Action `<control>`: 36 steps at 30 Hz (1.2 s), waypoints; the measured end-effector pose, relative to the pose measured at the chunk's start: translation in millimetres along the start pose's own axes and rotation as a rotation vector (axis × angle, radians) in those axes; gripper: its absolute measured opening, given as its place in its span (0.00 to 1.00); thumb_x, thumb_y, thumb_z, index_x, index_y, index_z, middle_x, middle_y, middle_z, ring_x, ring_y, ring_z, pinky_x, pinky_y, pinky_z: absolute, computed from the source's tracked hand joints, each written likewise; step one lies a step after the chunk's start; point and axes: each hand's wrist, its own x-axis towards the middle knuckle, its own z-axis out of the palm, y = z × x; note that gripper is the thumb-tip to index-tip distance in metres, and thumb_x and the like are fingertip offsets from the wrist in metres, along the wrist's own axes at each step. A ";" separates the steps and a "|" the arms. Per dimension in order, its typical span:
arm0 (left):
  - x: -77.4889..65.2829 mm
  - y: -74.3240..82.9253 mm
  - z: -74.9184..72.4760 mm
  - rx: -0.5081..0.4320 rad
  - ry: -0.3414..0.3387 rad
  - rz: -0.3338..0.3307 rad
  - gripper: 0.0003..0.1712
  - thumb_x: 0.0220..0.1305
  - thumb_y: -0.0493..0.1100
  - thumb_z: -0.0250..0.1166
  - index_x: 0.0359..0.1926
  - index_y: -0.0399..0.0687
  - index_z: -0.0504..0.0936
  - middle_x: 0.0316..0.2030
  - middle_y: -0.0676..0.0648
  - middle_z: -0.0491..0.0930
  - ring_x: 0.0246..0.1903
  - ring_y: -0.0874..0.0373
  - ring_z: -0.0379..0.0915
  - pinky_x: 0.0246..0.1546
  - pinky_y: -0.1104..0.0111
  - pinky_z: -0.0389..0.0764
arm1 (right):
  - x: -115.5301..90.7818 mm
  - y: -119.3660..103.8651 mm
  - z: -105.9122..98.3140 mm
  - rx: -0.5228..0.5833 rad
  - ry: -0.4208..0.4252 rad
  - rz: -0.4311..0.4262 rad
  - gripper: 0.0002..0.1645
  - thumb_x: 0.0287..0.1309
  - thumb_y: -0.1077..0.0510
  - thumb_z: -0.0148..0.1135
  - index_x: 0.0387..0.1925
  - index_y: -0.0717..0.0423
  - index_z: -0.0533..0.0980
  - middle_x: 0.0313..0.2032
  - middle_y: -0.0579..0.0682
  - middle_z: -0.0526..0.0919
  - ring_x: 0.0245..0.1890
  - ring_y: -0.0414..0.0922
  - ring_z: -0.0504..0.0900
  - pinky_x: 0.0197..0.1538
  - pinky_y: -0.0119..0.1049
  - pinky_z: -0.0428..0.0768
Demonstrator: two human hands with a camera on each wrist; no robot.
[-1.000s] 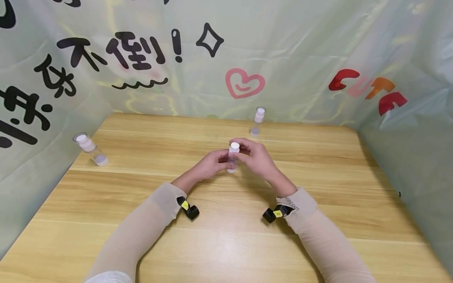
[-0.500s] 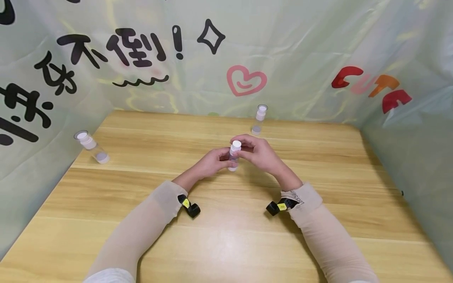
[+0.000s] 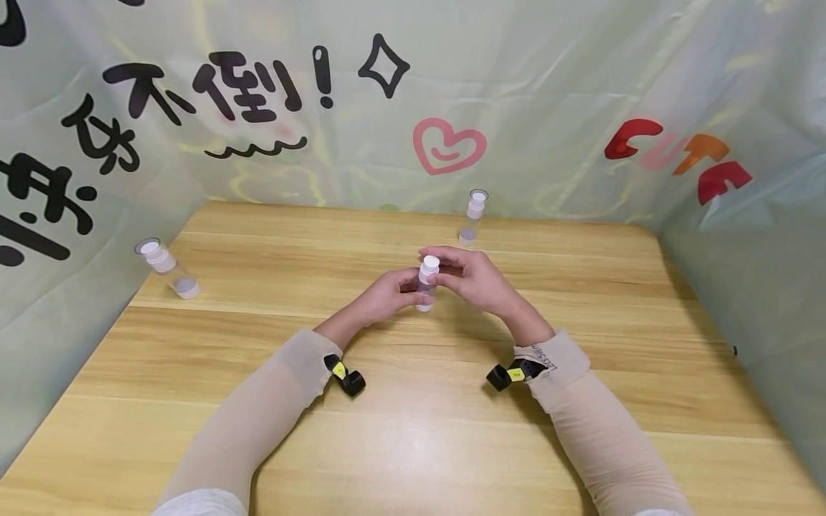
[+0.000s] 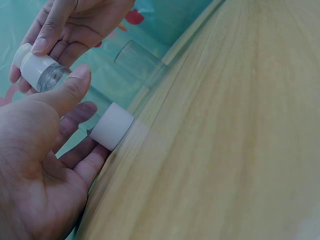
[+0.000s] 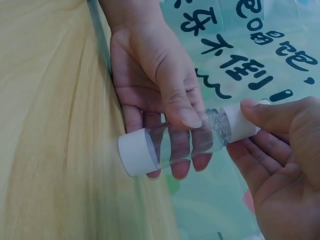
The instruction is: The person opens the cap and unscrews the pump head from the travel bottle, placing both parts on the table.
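A small clear bottle [image 3: 426, 287] with a white base and white pump head [image 5: 240, 121] stands upright near the middle of the table, between both hands. My left hand [image 3: 388, 296] holds its clear body, thumb on the near side and fingers behind. My right hand [image 3: 474, 281] pinches the white pump head between thumb and fingers. A band of clear threaded neck [image 5: 220, 127] shows below the white head in the right wrist view. A transparent cylindrical cap [image 4: 141, 62] stands on the table beyond the bottle in the left wrist view; in the head view I cannot make it out.
A similar bottle with a clear overcap [image 3: 169, 269] stands at the table's left edge. Another capped bottle [image 3: 472, 217] stands at the back, behind my right hand. A printed curtain [image 3: 535, 107] closes off the wooden table [image 3: 413, 437] at the back and both sides.
The head view has shifted slightly, mostly between the two earlier frames. Both hands keep their hold on the bottle, and my right wrist has turned a little outward to the right.
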 end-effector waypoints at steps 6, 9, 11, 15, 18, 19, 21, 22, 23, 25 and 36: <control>0.3 -0.6 0.4 0.004 0.000 0.000 0.18 0.65 0.42 0.67 0.54 0.43 0.79 0.47 0.45 0.83 0.47 0.56 0.79 0.49 0.65 0.80 | -0.8 -1.6 -1.8 -0.004 -0.004 0.029 0.25 0.61 0.66 0.64 0.60 0.61 0.75 0.55 0.58 0.80 0.52 0.49 0.81 0.52 0.36 0.81; 0.7 -0.9 0.4 0.012 0.001 0.003 0.18 0.65 0.42 0.67 0.55 0.44 0.79 0.48 0.45 0.83 0.47 0.56 0.79 0.50 0.66 0.80 | -1.4 -2.5 -2.5 -0.001 -0.008 0.034 0.25 0.62 0.65 0.65 0.61 0.61 0.74 0.55 0.58 0.80 0.52 0.50 0.81 0.54 0.37 0.80; 0.7 -1.0 0.4 0.009 0.000 0.002 0.18 0.65 0.42 0.67 0.55 0.44 0.79 0.48 0.44 0.83 0.47 0.56 0.79 0.50 0.66 0.80 | -1.9 -2.7 -2.8 -0.004 -0.004 0.029 0.26 0.62 0.65 0.65 0.61 0.63 0.73 0.56 0.59 0.79 0.53 0.50 0.81 0.56 0.39 0.79; 0.3 -1.0 0.4 0.000 -0.004 0.002 0.18 0.65 0.42 0.67 0.55 0.44 0.79 0.48 0.44 0.83 0.47 0.56 0.79 0.50 0.66 0.80 | -3.3 -6.0 -0.8 -0.036 0.047 0.018 0.28 0.60 0.62 0.67 0.61 0.64 0.73 0.57 0.60 0.78 0.54 0.51 0.80 0.59 0.45 0.77; -0.1 -0.1 0.5 0.007 -0.002 0.002 0.19 0.65 0.42 0.67 0.56 0.45 0.79 0.47 0.45 0.83 0.46 0.56 0.80 0.49 0.65 0.81 | -3.8 -9.0 4.6 -0.095 0.114 0.009 0.29 0.58 0.61 0.69 0.61 0.64 0.73 0.57 0.60 0.78 0.55 0.51 0.79 0.60 0.45 0.76; -0.3 0.3 0.5 0.014 0.001 0.001 0.19 0.65 0.42 0.67 0.56 0.46 0.79 0.46 0.46 0.83 0.46 0.56 0.80 0.49 0.65 0.81 | -3.9 -10.0 7.0 -0.121 0.140 0.005 0.30 0.58 0.60 0.70 0.61 0.64 0.73 0.57 0.59 0.79 0.55 0.50 0.79 0.60 0.44 0.76; -0.5 0.7 0.7 0.027 0.008 -0.003 0.20 0.65 0.42 0.68 0.56 0.46 0.79 0.46 0.47 0.83 0.45 0.57 0.79 0.48 0.66 0.81 | -4.2 -11.3 12.3 -0.175 0.196 -0.005 0.31 0.57 0.59 0.71 0.61 0.64 0.73 0.57 0.58 0.79 0.56 0.49 0.79 0.60 0.40 0.76; -0.8 1.2 0.6 0.035 0.012 -0.004 0.20 0.64 0.42 0.68 0.57 0.46 0.80 0.46 0.48 0.83 0.45 0.57 0.79 0.48 0.66 0.81 | -4.5 -12.1 15.1 -0.196 0.222 -0.008 0.31 0.56 0.59 0.71 0.61 0.64 0.73 0.57 0.57 0.79 0.56 0.49 0.78 0.60 0.38 0.76; -1.1 1.3 0.6 0.041 0.016 -0.006 0.20 0.64 0.42 0.68 0.57 0.46 0.80 0.45 0.48 0.83 0.45 0.57 0.79 0.48 0.66 0.81 | -4.8 -12.8 17.9 -0.220 0.252 -0.013 0.31 0.56 0.59 0.72 0.60 0.64 0.74 0.57 0.57 0.79 0.56 0.49 0.79 0.59 0.36 0.76; -1.2 1.2 0.6 0.044 0.019 -0.009 0.20 0.64 0.42 0.68 0.57 0.45 0.80 0.46 0.49 0.83 0.46 0.57 0.79 0.48 0.66 0.80 | -6.3 -14.0 23.0 -0.252 0.303 -0.016 0.32 0.55 0.58 0.73 0.60 0.64 0.74 0.56 0.56 0.79 0.55 0.49 0.79 0.59 0.36 0.76; -1.3 -0.2 -0.3 0.018 0.016 0.025 0.18 0.64 0.40 0.68 0.54 0.44 0.81 0.48 0.48 0.82 0.48 0.56 0.79 0.49 0.66 0.80 | -9.7 -13.3 41.1 -0.392 0.449 0.003 0.30 0.53 0.54 0.74 0.56 0.61 0.76 0.51 0.55 0.81 0.48 0.48 0.82 0.54 0.40 0.79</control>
